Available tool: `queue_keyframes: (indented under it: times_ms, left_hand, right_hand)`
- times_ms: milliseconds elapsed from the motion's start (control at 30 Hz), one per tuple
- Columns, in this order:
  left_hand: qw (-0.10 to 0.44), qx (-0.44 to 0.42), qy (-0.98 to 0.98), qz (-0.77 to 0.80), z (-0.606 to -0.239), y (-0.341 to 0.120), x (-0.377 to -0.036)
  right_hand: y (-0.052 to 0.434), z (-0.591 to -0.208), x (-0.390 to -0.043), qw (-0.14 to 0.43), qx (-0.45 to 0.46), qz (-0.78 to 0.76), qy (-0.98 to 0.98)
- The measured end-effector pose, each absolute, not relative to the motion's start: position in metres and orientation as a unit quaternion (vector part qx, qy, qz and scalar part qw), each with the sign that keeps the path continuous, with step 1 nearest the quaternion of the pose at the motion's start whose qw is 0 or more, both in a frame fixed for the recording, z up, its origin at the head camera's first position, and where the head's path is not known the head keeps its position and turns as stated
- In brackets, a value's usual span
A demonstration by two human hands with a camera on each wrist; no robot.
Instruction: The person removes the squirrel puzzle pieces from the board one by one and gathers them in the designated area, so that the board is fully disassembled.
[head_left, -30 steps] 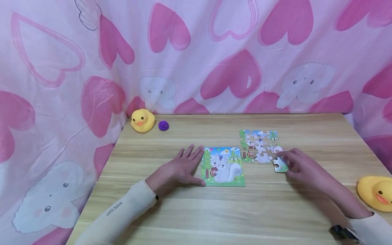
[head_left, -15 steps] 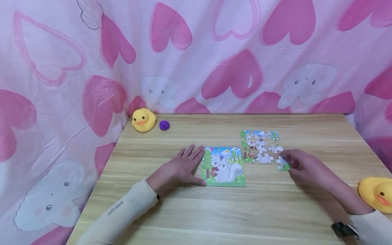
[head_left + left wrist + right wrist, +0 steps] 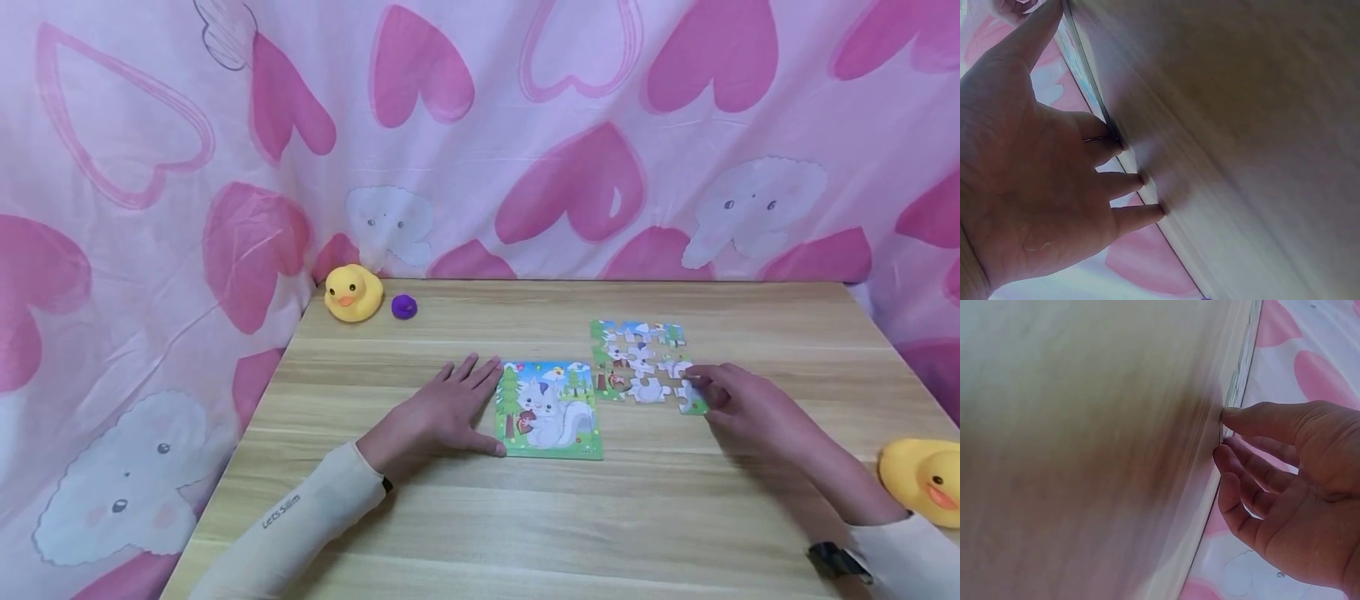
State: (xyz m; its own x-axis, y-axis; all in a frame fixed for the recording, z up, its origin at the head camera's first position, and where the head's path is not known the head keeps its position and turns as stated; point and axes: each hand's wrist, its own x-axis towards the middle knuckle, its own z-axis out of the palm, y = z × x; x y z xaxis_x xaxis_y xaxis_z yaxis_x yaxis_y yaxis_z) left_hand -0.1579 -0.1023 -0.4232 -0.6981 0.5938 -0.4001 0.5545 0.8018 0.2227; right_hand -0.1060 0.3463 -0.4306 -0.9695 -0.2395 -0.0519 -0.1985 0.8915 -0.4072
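My left hand (image 3: pixel 450 410) lies with fingers spread at the left edge of a square squirrel picture board (image 3: pixel 551 417), its thumb and fingertips against that edge. In the left wrist view the fingers (image 3: pixel 1130 219) look straight, tips on the table. To the right is a jigsaw puzzle (image 3: pixel 647 390) of the same squirrel, with gaps between several pieces. At its lower right corner my right hand (image 3: pixel 750 408) pinches a green and white puzzle piece (image 3: pixel 692 402) flat on the table. The right wrist view shows thumb and fingertips on the piece's thin edge; its face is hidden there.
A yellow rubber duck (image 3: pixel 354 293) and a small purple duck (image 3: pixel 404 307) stand at the table's back left. Another yellow duck (image 3: pixel 926 483) is at the right edge, beside the right forearm. A pink heart-patterned curtain (image 3: pixel 465 150) hangs behind the wooden table (image 3: pixel 480 533).
My right hand has moved the corner puzzle piece slightly up, against the puzzle's lower right. The left hand has stayed at the picture board's edge.
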Motion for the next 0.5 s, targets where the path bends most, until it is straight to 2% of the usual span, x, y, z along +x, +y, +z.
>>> queue_keyframes:
  times_ms: [167,500]
  left_hand:
    - [0.227,0.313,0.921,0.044,-0.425,-0.103,-0.157]
    - [0.217,0.301,0.924,0.090,-0.423,-0.114,-0.157]
  right_hand:
    - [0.344,-0.426,-0.104,0.044,-0.095,-0.183,0.978]
    - [0.334,-0.423,-0.107,-0.072,-0.053,-0.176,0.980]
